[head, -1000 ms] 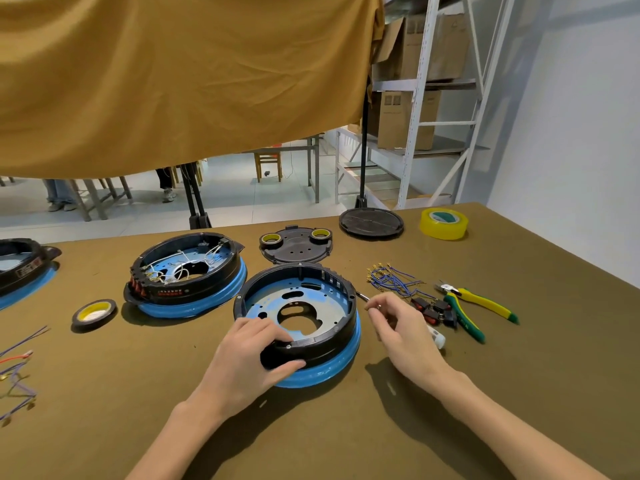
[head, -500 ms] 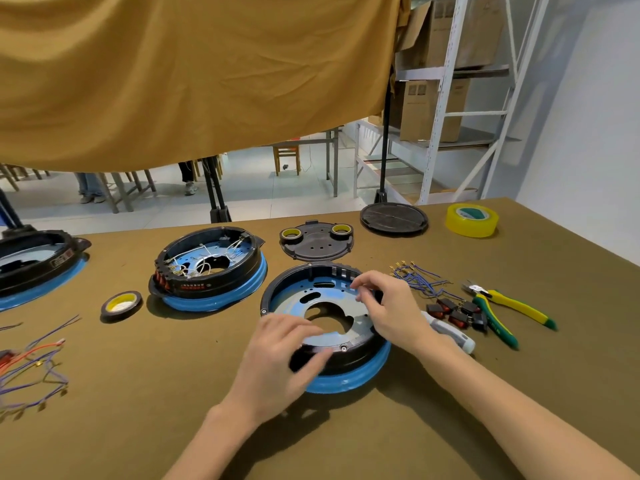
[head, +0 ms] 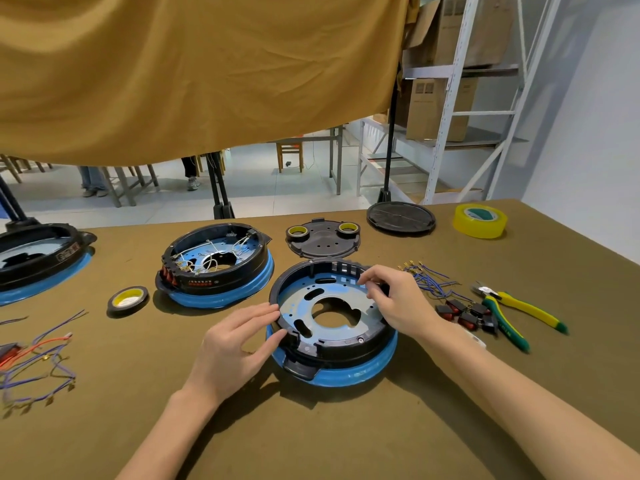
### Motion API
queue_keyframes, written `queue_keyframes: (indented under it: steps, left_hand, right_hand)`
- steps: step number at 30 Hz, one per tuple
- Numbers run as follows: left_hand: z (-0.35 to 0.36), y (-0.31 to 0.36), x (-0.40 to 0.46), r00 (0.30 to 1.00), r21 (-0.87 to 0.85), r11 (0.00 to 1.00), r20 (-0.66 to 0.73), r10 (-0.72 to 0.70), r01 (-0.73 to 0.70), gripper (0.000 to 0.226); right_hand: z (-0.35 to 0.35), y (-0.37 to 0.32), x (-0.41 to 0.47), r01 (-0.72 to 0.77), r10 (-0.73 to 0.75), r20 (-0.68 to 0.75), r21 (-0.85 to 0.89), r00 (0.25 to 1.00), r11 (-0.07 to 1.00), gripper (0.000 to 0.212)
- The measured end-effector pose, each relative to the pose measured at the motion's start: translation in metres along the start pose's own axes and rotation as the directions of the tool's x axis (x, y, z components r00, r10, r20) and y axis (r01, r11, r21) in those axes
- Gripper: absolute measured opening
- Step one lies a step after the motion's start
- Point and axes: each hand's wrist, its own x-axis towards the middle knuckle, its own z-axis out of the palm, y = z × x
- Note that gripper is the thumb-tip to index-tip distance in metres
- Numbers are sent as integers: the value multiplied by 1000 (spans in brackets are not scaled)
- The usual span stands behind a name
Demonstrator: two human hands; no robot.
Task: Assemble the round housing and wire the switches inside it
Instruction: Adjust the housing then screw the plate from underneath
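Single head-worn view, looking forward and down, close over the table

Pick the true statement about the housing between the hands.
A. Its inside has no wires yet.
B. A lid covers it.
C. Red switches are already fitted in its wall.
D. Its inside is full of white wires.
A: the housing between the left hand and right hand shows a bare metal plate with no wires; the loose wires and switches lie on the table beside it.
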Motion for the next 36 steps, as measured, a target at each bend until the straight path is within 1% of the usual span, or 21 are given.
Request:
queue_keyframes:
  steps: [2, 4, 6, 8, 10, 13, 15, 17, 20, 22, 24, 26, 28, 30, 32, 33, 35, 36]
  left_hand:
    - [0, -1, 0, 999, 72, 997, -31, 43, -40, 38]
    - [2, 0, 2, 997, 144, 988, -55, 56, -48, 38]
    - [5, 6, 5, 998, 191, 982, -56, 11, 0, 40]
    - [10, 20, 8, 999, 196, 979, -31, -39, 45, 40]
    - [21, 41, 13, 999, 149, 989, 40, -28, 22, 39]
    - [42, 74, 24, 987, 86, 995, 158, 41, -55, 48]
    - [50, 84, 27, 978, 84, 991, 189, 90, -108, 47]
    - [46, 80, 26, 972, 36, 991, 202, 120, -129, 41]
    - [32, 59, 17, 974, -26, 993, 195, 117, -114, 32]
    - [23, 45, 12, 985, 4, 995, 145, 98, -100, 26]
    - [18, 39, 12, 996, 39, 996, 51, 75, -77, 23]
    - [22, 45, 17, 999, 59, 997, -5, 53, -52, 24]
    - [32, 61, 25, 999, 79, 996, 40, 30, -34, 26]
    - [45, 75, 31, 991, 125, 992, 132, 19, -35, 36]
    - [52, 84, 36, 980, 176, 982, 196, 30, -65, 45]
    - [51, 84, 38, 975, 172, 982, 219, 43, -82, 46]
    - [45, 79, 39, 963, 115, 986, 256, 84, -116, 43]
    - [41, 75, 38, 958, 86, 988, 269, 102, -129, 41]
  right_hand:
    - [0, 1, 1, -7, 7, 1, 2, 1000, 1000, 19]
    - [-1, 0, 3, -3, 3, 13, -5, 1000, 1000, 18]
    - [-2, -1, 7, 2, -2, 29, -11, 1000, 1000, 18]
    - [1, -3, 8, -5, 5, 18, -15, 1000, 1000, 18]
    - [7, -7, 4, -43, 44, -48, 13, 998, 999, 17]
    - [22, -17, -12, -98, 117, -207, 99, 971, 990, 15]
    - [26, -25, -25, -113, 140, -246, 124, 959, 986, 14]
    - [16, -28, -32, -140, 183, -226, 191, 957, 971, 12]
    - [-17, -23, -30, -180, 260, -197, 347, 945, 920, 6]
    - [-36, -19, -26, -200, 284, -167, 392, 944, 898, 9]
    - [-45, -17, -24, -238, 305, -113, 400, 946, 885, 11]
    - [-44, -17, -23, -295, 327, -2, 425, 945, 856, 9]
    - [-40, -18, -22, -316, 315, 84, 476, 945, 821, 8]
    - [-36, -18, -23, -285, 282, 83, 506, 956, 815, 11]
    - [-35, -18, -23, -243, 247, 51, 451, 968, 859, 11]
    - [-34, -17, -24, -226, 228, 44, 399, 973, 889, 12]
    - [-33, -14, -25, -202, 193, 59, 316, 979, 927, 12]
    - [-33, -14, -25, -190, 177, 70, 305, 982, 933, 13]
